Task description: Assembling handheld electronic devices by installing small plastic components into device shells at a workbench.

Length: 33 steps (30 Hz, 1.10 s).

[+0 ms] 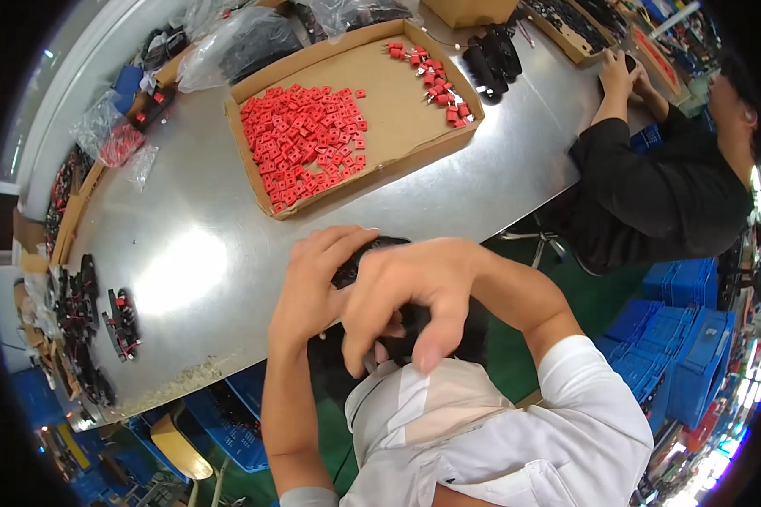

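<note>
My left hand [311,279] is raised at the table's near edge, its fingers curled round a dark black part [391,242]. Most of that part is hidden behind my hands, so its kind does not show. In front of it hangs my right hand [414,291], slightly blurred. The thumb and bent fingers of this hand point down and stand apart, with nothing visible between them. Beyond both hands, a shallow cardboard tray [380,173] lies on the metal table [177,203]. A heap of small red square pieces [300,139] fills its left side.
Red pieces with metal pins [440,89] lie at the tray's right end. Black parts [492,63] sit beside it; more black assemblies [120,325] lie at left. A co-worker in black [651,177] sits at right. Blue crates [668,338] stand on the green floor.
</note>
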Each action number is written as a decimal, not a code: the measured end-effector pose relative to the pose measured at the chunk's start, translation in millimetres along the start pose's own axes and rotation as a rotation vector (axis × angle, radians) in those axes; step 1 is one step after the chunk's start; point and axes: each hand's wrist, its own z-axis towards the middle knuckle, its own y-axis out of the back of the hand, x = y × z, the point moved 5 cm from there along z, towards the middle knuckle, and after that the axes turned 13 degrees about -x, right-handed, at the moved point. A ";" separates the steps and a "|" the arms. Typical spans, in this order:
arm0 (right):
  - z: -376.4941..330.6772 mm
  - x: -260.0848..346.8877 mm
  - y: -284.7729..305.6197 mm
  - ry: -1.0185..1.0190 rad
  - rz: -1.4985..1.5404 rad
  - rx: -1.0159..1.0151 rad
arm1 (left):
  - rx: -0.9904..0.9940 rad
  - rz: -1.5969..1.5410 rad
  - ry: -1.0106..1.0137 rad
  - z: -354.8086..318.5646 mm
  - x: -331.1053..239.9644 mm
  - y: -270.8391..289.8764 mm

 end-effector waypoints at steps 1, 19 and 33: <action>2.3 9.3 12.5 0.000 -0.088 -0.124 | -0.014 -0.010 -0.006 -6.7 11.3 -2.3; -31.9 -40.6 -6.8 0.289 0.165 -1.087 | -0.452 0.007 0.134 -87.6 22.3 -4.2; -19.4 -50.2 -11.4 0.124 -0.215 -1.189 | -0.496 0.010 0.112 -93.6 28.4 -10.7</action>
